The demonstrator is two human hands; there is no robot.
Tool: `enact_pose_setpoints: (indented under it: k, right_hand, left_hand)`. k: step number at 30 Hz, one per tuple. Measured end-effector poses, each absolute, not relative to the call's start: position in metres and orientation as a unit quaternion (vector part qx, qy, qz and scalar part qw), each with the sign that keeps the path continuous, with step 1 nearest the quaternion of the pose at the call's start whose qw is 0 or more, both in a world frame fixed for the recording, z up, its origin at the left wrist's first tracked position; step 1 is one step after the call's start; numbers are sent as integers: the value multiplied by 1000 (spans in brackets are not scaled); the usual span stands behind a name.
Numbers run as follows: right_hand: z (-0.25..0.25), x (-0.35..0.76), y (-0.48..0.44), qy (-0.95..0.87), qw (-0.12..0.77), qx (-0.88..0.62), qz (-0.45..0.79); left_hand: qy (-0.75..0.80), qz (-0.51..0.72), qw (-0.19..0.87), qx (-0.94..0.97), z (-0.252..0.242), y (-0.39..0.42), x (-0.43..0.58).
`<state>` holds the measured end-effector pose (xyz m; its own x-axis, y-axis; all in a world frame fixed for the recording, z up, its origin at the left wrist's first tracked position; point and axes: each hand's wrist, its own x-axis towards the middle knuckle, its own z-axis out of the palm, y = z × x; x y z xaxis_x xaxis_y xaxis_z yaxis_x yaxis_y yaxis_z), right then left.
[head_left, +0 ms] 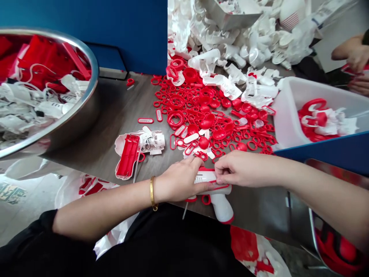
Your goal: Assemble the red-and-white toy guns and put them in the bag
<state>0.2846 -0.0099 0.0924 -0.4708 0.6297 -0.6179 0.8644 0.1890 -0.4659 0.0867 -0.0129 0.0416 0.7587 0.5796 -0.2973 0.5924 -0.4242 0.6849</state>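
A white and red toy gun (pixel 216 194) lies at the near edge of the dark table (pixel 115 115), its grip pointing toward me. My left hand (pixel 178 180) is closed around the gun's rear and top. My right hand (pixel 240 168) pinches at the top of the body from the right, fingers pressed together. A gold bangle sits on my left wrist. A half-open gun shell (pixel 135 152) with a red inner plate lies to the left of my hands.
Several loose red rings and buttons (pixel 213 115) cover the table's middle. White shells (pixel 245 50) pile at the back. A steel bowl (pixel 89 69) of parts stands left, a white bin (pixel 288 111) right. Another person's hands (pixel 356 65) are at far right.
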Motion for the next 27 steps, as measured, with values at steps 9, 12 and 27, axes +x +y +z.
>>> enact_pose_setpoints:
  k: [9,12,27]
  right_hand:
    - [81,293,-48,678,47,593,-432]
    - [78,298,-48,697,37,575,-426]
    - [64,317,-60,618,-67,626,-471]
  left_hand:
    - [350,7,395,849,41,-19,88]
    - [347,9,400,848,40,-18,87]
    - [339,102,467,811,29,-18,78]
